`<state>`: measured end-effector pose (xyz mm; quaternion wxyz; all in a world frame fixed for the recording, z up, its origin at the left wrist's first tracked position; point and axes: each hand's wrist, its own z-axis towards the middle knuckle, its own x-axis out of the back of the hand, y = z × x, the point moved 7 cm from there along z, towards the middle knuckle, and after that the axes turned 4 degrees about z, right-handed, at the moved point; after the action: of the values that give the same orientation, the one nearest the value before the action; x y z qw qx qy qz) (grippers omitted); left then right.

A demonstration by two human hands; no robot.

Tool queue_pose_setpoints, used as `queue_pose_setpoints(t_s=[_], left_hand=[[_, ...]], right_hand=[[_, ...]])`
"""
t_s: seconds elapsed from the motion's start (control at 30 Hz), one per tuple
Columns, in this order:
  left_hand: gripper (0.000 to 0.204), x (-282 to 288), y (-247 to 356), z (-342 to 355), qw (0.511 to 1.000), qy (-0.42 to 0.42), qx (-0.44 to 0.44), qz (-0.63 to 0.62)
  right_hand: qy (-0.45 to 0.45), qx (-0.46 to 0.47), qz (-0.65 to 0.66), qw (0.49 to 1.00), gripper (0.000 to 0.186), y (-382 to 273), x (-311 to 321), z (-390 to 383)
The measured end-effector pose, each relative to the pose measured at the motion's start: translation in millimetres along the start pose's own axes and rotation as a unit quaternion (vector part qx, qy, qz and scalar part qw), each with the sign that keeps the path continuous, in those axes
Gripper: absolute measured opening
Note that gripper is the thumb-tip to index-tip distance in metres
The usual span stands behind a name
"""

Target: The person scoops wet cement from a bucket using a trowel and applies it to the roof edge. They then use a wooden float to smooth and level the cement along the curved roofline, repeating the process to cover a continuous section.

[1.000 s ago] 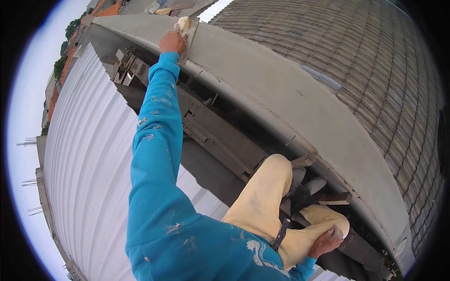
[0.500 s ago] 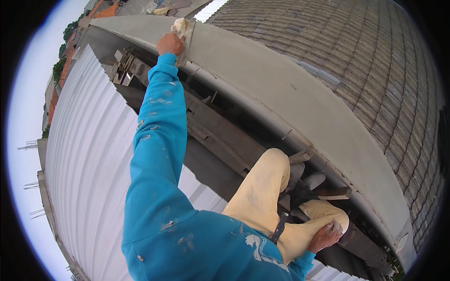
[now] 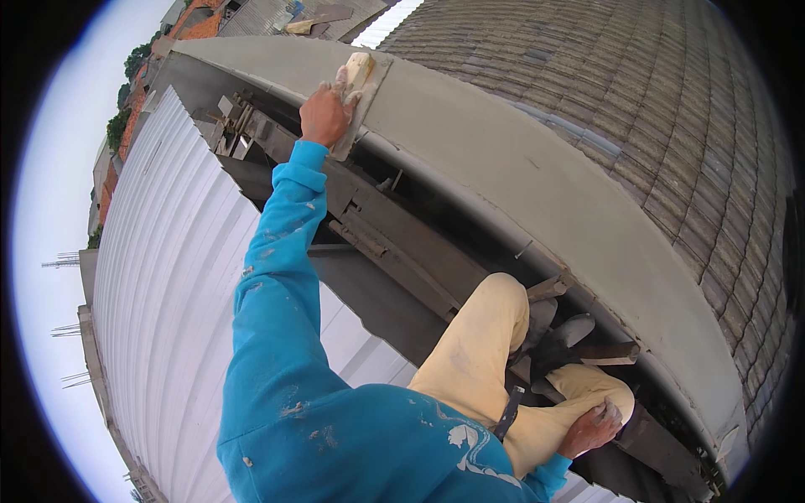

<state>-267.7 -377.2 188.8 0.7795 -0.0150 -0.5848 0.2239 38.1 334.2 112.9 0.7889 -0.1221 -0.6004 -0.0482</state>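
Note:
Stretched far out ahead, my left hand grips the pale handle of a plastering float. The float's flat, cement-smeared plate lies across the top of a curved grey cement ledge. Some fingers reach up along the handle, and the part of the grip under the palm is hidden. My right hand rests on my bent knee in cream trousers, its dusty fingers laid over the leg and holding no tool.
Right of the ledge slopes a brown tiled roof. White corrugated sheeting drops away on the left. Between them run dark beams and a gap, with timber stubs sticking out by my feet. Rebar protrudes at far left.
My left hand has drawn the float a little nearer along the ledge, and its fingers are more stretched out on the handle. The whole view has shifted slightly. My right hand stays on the knee.

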Motion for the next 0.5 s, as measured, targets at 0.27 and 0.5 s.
queue_pose_setpoints(t_s=[0.27, 0.5], left_hand=[[0.063, -49, -75, 43, 0.989, -0.073, 0.119, 0.045], [0.06, -9, -5, 8, 1.0, -0.009, -0.001, 0.013]], right_hand=[[-0.002, 0.021, 0.011, 1.0, 0.018, 5, -2, 5], [-0.03, -0.012, -0.034, 0.999, 0.018, -8, 0, 2]])
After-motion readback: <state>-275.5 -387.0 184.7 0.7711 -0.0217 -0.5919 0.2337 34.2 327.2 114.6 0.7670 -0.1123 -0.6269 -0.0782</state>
